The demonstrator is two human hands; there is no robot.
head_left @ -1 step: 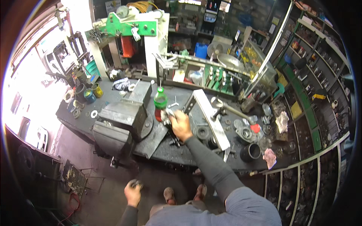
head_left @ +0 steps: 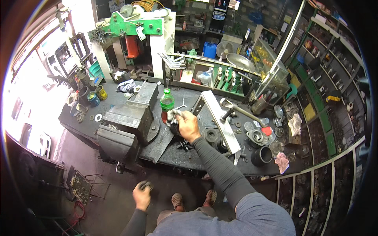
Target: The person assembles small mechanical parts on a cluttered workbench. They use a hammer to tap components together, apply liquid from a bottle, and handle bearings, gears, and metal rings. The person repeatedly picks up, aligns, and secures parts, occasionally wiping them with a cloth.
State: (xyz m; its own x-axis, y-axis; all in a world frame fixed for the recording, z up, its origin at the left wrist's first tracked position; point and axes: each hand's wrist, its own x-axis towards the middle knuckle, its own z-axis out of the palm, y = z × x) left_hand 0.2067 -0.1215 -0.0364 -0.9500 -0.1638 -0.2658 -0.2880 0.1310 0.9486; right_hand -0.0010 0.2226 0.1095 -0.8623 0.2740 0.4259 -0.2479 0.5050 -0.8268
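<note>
My right hand is over the workbench with its fingers closed round a grey metal-looking piece; its exact kind I cannot make out. Just behind that piece stands a clear bottle with a green cap and label and reddish liquid low down. Lower left, above the floor, my left hand grips a small dark round metal part. A large dark bench vise sits left of my right hand. Right of that hand, a long pale metal bar lies slanted across the bench.
Small cans stand at the bench's left end. At the right are a dark cylinder, a crumpled pink cloth and loose metal parts. A press with a green beam rises behind. A small stand is on the floor at left.
My left hand has risen slightly with its round part. My right hand has shifted a little farther over the bench, with the grey piece showing more clearly beside the bottle.
</note>
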